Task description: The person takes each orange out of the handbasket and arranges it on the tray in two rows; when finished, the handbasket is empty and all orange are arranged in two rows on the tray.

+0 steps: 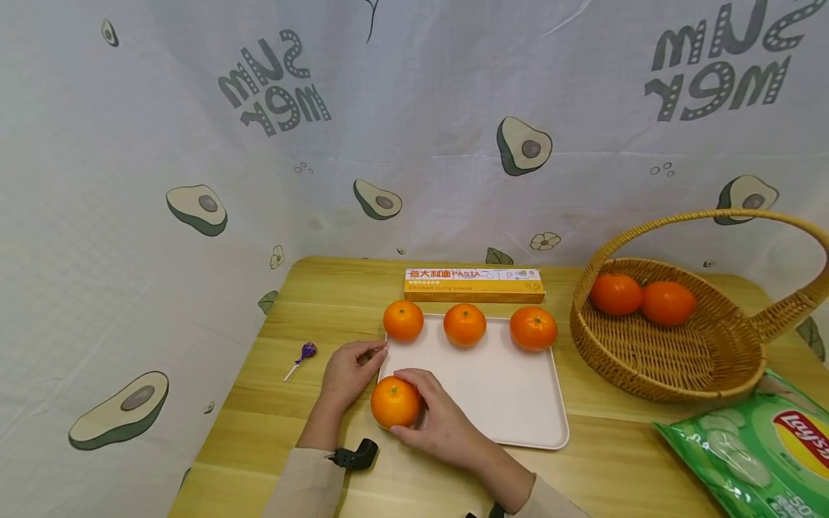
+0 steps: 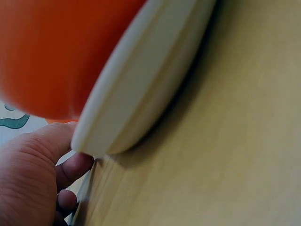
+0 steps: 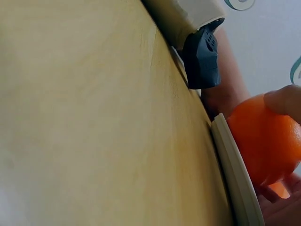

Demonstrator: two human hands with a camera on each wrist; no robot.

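Round, glossy orange fruit [image 1: 392, 404] is at the near-left corner of a white rectangular tray [image 1: 495, 392], gripped by the right hand [image 1: 447, 424] with curved thumb and fingers. Just beyond, the left hand [image 1: 350, 373], fingers bent, touches the tray's left edge; whether it grips, I cannot tell.

A hand could pass over the middle and right side of the white tray [image 1: 505, 388], or come up the strip of table [image 1: 586, 432] beside it, which narrows towards the basket [image 1: 624, 370]. Three oranges [image 1: 464, 325] line the far edge, gaps between them, the pasta box [image 1: 474, 285] behind. The right hand [image 1: 443, 424] and its orange [image 1: 393, 403] block the near left corner; the left hand [image 1: 352, 370] crowds the left edge. The basket's handle [image 1: 686, 217] arches overhead.
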